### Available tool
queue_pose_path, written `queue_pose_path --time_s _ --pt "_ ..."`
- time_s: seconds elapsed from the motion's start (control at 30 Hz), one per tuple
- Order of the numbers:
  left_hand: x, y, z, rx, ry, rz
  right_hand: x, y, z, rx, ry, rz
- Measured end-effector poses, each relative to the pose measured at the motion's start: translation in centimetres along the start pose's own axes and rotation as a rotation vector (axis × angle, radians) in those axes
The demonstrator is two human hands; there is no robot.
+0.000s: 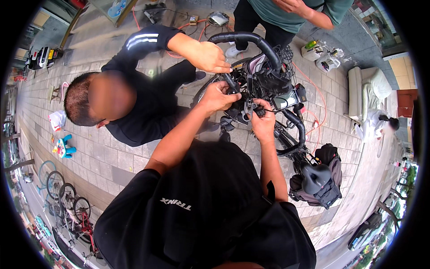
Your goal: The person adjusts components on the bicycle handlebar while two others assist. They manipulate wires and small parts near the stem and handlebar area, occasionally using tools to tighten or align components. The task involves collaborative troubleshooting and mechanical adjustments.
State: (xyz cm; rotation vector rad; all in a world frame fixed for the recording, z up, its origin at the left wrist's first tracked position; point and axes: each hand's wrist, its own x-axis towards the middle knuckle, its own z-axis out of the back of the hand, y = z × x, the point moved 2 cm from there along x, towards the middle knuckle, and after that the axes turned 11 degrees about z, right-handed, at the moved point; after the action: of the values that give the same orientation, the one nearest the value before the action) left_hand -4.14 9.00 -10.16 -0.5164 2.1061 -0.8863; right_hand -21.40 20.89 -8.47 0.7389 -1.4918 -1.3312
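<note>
A bicycle with black drop handlebars (264, 42) stands in front of me, its front end crowded with cables and mounts. My left hand (218, 97) is closed on a short black cylindrical part (231, 85) by the handlebar's middle. Close by on the right, my right hand (263, 120) pinches a small grey clamp with a round opening (247, 116). A co-worker's hand (208, 56) reaches in from the left, its fingers at the upper end of the black part. A screen device (286, 99) sits on the bar right of my hands.
The co-worker in dark clothes (148, 96) leans close on my left. Another person in a green shirt (286, 18) stands beyond the bicycle. An orange cable (321, 105) runs over the paving. Bags and a black saddle (316, 178) are at the bicycle's rear; parked bicycles (67, 197) stand far left.
</note>
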Motion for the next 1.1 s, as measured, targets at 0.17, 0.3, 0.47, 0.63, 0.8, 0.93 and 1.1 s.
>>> queue_pose_path --time_s 0.17,0.3,0.47,0.63,0.8,0.93,1.1 --pt "-0.3 -2.9 -0.4 -0.058 -0.249 -0.09 0.6 0.3 -0.8 -0.06 -0.019 -0.011" --pt "0.0 -3.5 1.2 -0.003 -0.158 -0.209 1.1 -0.5 -0.5 -0.069 -0.002 -0.01" --pt "-0.9 -3.5 0.8 -0.157 -0.108 -0.134 0.9 1.3 0.6 -0.431 0.123 0.324" --pt "-0.4 -2.8 0.1 -0.172 -0.124 -0.131 1.4 1.6 -0.9 -0.405 -0.02 0.154" --pt "0.1 -2.2 1.2 -0.168 -0.112 -0.133 3.2 3.9 -2.2 -0.693 0.103 0.202" --pt "-0.5 -3.0 0.5 -0.187 -0.15 -0.111 1.6 3.7 -2.5 -0.798 0.359 0.322" --pt "-0.3 -2.5 1.9 -0.106 -0.042 -0.161 0.7 2.6 -2.5 -0.657 0.383 0.512"
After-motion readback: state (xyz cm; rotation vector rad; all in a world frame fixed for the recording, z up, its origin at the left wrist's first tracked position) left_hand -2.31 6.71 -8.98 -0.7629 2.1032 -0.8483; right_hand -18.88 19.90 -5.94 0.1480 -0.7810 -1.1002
